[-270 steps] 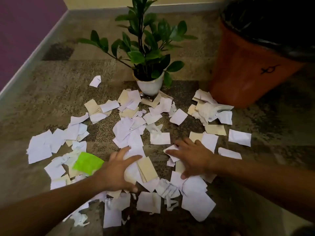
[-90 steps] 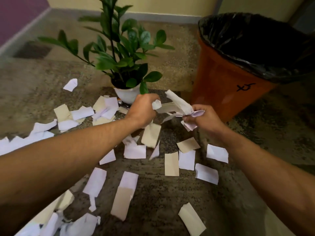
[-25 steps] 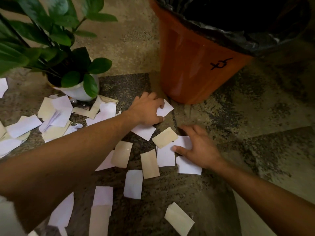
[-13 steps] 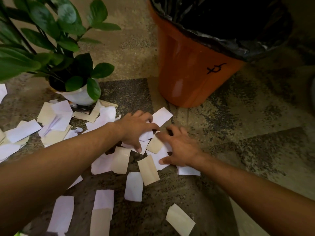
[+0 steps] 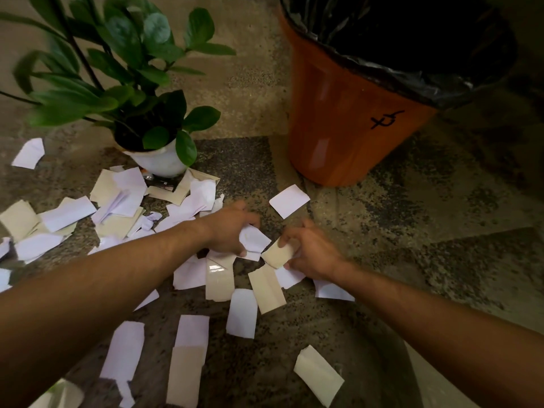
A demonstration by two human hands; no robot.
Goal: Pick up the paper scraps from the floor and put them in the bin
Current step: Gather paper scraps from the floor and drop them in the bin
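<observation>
Since half a second ago both hands have curled shut on scraps: the left hand [image 5: 228, 232] clutches a white scrap [image 5: 253, 239], the right hand [image 5: 309, 251] pinches a beige scrap [image 5: 276, 254]. More paper scraps [image 5: 219, 278] lie beneath both grips. The bin [image 5: 347, 113] stands beyond them, with the potted plant [image 5: 153, 154] to its left.

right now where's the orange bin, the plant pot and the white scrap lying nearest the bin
orange bin [image 5: 338, 119], head view, bare orange side wall
plant pot [image 5: 160, 163], head view, white front wall
white scrap [image 5: 289, 200], head view, centre of the sheet
</observation>
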